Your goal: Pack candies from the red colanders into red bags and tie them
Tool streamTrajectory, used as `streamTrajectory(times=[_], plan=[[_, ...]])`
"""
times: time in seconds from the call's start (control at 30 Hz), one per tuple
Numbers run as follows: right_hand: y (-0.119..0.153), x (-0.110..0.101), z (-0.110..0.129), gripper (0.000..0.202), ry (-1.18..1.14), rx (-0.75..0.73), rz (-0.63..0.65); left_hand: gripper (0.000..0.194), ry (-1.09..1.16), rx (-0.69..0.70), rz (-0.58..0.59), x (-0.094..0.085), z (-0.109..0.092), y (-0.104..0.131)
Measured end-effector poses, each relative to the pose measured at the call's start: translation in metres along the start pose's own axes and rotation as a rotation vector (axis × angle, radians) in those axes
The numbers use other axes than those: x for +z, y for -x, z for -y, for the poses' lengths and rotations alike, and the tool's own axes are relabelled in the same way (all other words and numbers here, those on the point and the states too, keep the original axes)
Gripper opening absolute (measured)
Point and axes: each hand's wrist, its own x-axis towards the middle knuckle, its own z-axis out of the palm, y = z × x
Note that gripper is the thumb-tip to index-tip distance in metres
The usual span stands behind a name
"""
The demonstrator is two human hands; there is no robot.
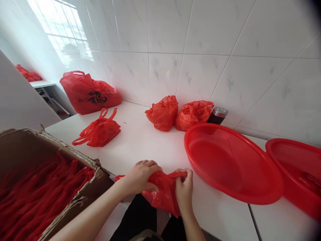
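Observation:
A crumpled red plastic bag hangs over the near edge of the white counter. My left hand grips its upper left part, fingers curled into the plastic. At the bag's top right edge, my right hand pinches it between thumb and fingers. Both hands are close together, just left of a large red mesh basket.
A cardboard box of red items sits at my left. Filled red bags lie on the counter, a big printed bag at the back left. A dark jar stands by the tiled wall. A second red basket is at right.

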Motion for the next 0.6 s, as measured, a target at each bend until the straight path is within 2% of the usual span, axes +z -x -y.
streamTrajectory(times=[0.07,0.1,0.17,0.3,0.37,0.5,0.6], plan=[[-0.002,0.000,0.000,0.022,-0.058,-0.013,0.004,0.026,-0.024,-0.066,-0.041,0.007,0.005,-0.003],[-0.002,-0.001,0.001,0.030,-0.098,-0.016,0.014,0.021,-0.028,-0.106,-0.069,0.003,0.008,-0.004],[-0.002,-0.002,0.002,0.045,-0.165,-0.021,0.034,0.017,-0.051,-0.205,-0.147,-0.017,0.019,-0.007],[0.001,-0.002,0.001,0.045,-0.147,-0.022,0.056,0.035,-0.156,-0.483,-0.283,-0.072,0.051,-0.006],[0.001,-0.002,0.000,0.043,-0.118,-0.015,0.075,0.040,-0.199,-0.614,-0.320,-0.092,0.072,-0.003],[0.001,-0.002,-0.003,0.039,-0.071,-0.022,0.115,0.053,-0.217,-0.798,-0.360,-0.116,0.114,0.006],[0.001,-0.002,-0.005,0.037,-0.068,-0.028,0.133,0.059,-0.219,-0.922,-0.411,-0.129,0.132,0.017]])
